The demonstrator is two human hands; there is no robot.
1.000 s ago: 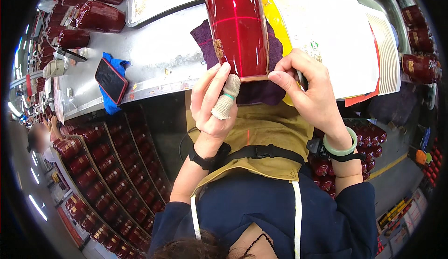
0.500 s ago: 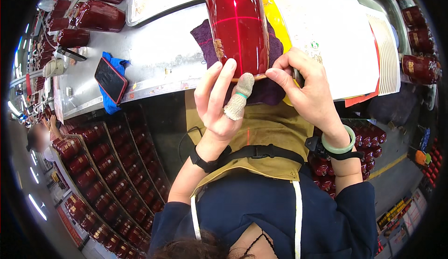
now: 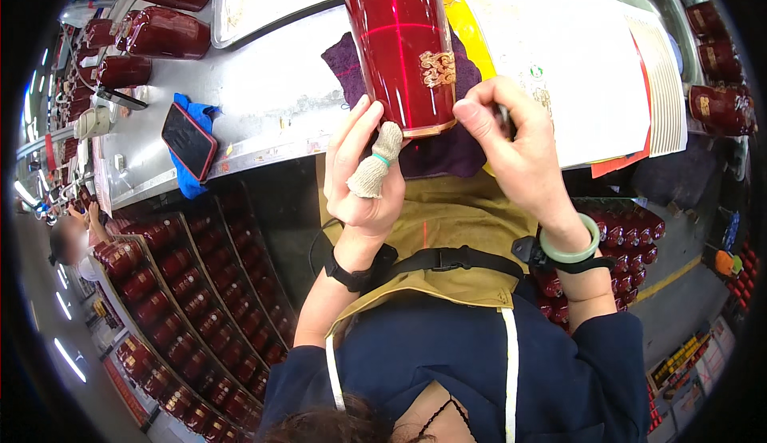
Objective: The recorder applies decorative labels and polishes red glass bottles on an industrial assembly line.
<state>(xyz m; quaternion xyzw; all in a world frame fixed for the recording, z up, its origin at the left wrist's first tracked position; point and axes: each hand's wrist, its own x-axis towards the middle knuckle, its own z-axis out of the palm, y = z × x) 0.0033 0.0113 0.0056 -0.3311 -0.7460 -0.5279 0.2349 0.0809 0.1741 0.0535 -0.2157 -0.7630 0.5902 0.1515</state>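
A glossy dark-red jar lies on a folded purple cloth, its base end toward me. Ornate gold decoration shows on its right side, and bright red light lines cross its surface. My left hand grips the jar's near left edge, fingers along the side and the thumb at the base rim. That thumb wears a knitted finger cover with a green band. At the near right edge, my right hand is curled, thumb and index tips close together beside the jar. Something small and dark shows among its fingers, mostly hidden.
White sheets and a yellow sheet lie right of the jar. Left are a white tray, a phone on a blue cloth, and several red jars. Racks of jars stand below; another person is at far left.
The jar has turned, bringing the gold decoration from its left edge to its right side. My left hand has shifted left with it, and my right thumb has lifted slightly.
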